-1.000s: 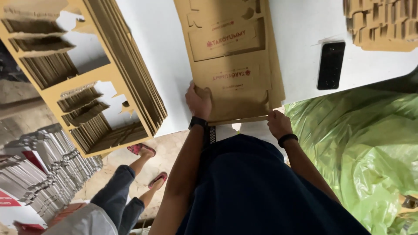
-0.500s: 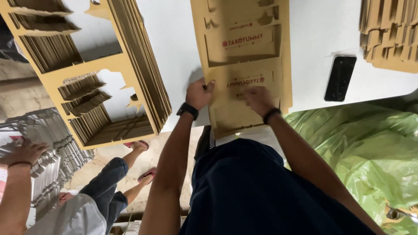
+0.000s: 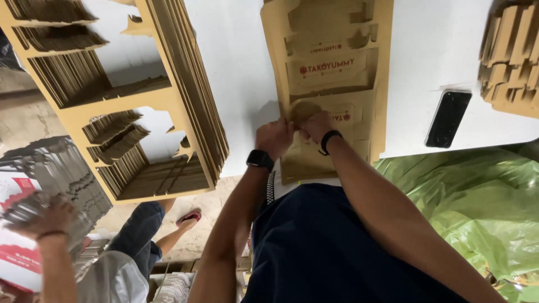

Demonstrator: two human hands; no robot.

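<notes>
1. Left hand (image 3: 274,137): fingers curled in, pinching the near flap of the top flat cardboard box blank (image 3: 331,84); dark smartwatch (image 3: 260,159) on the wrist.
2. Right hand (image 3: 315,124): also curled narrow, gripping the same small flap, touching the left hand at the fingertips; black band (image 3: 327,141) on the wrist.
3. Held flap: bent up from the sheet, between the 2 hands; exact grip of each finger not clear.
4. Box blank: lying flat on the white table (image 3: 241,84), on top of 1 pile of same brown sheets, near the table edge, straight in front of the body; red print on the upper panels.
5. To the left: 1 large stack of die-cut cardboard sheets (image 3: 168,84), tilted, hanging over the table edge, with cut-out windows.
6. At the far right corner: 1 more pile of folded cardboard pieces (image 3: 514,56), partly out of the frame.
7. 1 black phone (image 3: 447,119), lying screen-up on the table, between the middle pile and the right pile, well apart from both hands.
8. Green plastic sheet (image 3: 471,207): below the table edge, on the right.
9. Bottom left: 1 other person's hand (image 3: 42,219) on a white and red pile of flat cartons (image 3: 22,247); 1 foot in a red sandal (image 3: 188,217) on the floor.
</notes>
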